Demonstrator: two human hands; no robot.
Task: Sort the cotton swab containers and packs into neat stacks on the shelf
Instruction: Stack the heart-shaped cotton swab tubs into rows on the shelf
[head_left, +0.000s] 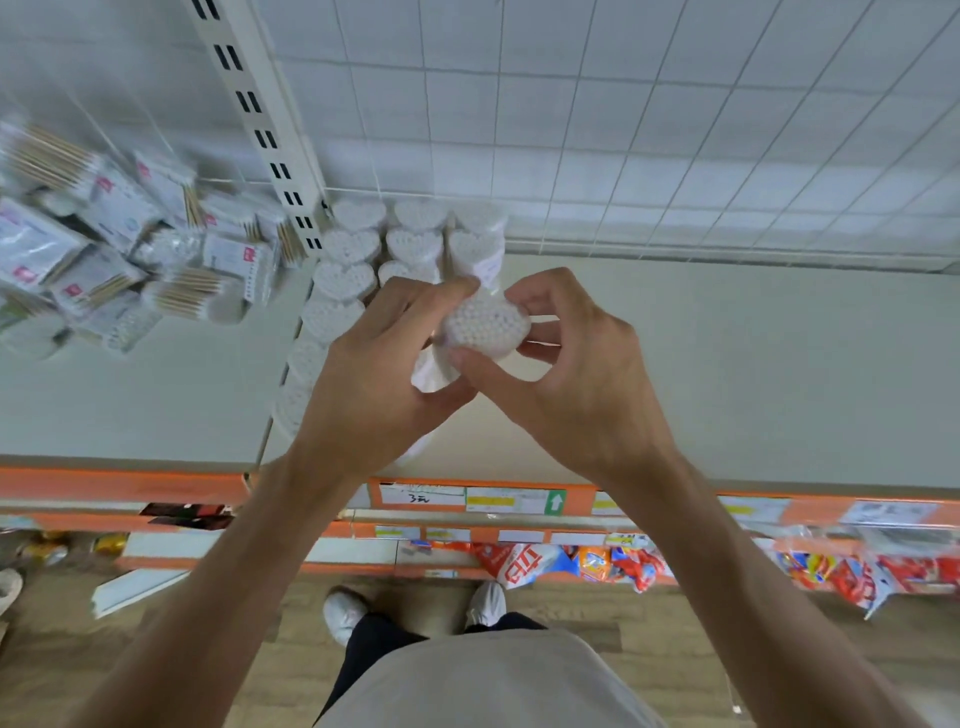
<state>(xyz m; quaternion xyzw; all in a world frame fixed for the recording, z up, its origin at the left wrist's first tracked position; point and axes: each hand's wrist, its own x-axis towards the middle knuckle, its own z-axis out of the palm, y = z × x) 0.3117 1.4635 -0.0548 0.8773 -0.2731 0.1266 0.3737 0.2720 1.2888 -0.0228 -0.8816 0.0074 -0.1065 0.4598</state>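
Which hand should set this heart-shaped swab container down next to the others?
Probably the left hand: it is nearer the standing heart-shaped containers left of the held container. The right hand pinches from the far side.

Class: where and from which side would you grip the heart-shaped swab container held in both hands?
Grip the heart-shaped swab container by its side walls, coming from above as the left hand and right hand do: its swab-tip face points up.
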